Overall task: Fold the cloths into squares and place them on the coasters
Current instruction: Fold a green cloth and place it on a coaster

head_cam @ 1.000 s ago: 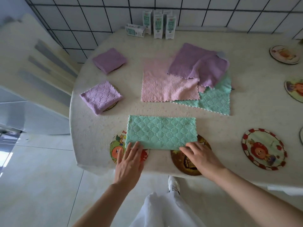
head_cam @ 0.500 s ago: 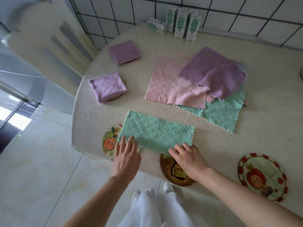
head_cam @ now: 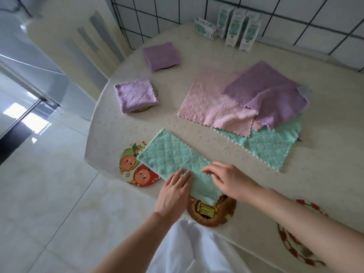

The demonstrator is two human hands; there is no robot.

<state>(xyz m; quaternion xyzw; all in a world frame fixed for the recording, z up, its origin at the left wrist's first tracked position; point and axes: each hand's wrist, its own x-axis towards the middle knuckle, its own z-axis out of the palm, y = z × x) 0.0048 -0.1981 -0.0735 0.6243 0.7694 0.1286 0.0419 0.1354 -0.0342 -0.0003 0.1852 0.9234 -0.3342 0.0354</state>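
A mint green cloth [head_cam: 173, 156], folded into a long strip, lies slanted at the table's near edge. Its far end overlaps a cartoon coaster [head_cam: 134, 168] and its near end covers part of a brown coaster [head_cam: 212, 215]. My left hand [head_cam: 174, 192] rests with straight fingers on the strip's near long edge. My right hand [head_cam: 230, 180] has its fingers curled on the opposite scalloped edge and pinches it. Two folded purple cloths [head_cam: 136, 95] [head_cam: 161, 56] each sit on a coaster at the left.
Unfolded pink [head_cam: 212, 107], purple [head_cam: 266, 91] and green [head_cam: 271, 146] cloths overlap in a pile mid-table. A red-rimmed coaster [head_cam: 295, 245] lies at the near right. Several small cartons [head_cam: 236, 28] stand by the tiled wall. The table edge [head_cam: 90, 154] drops to the floor at the left.
Both hands have moved from the strip's long near edge to its right end. The left hand crossed toward the right one. The head view swung left and closer.
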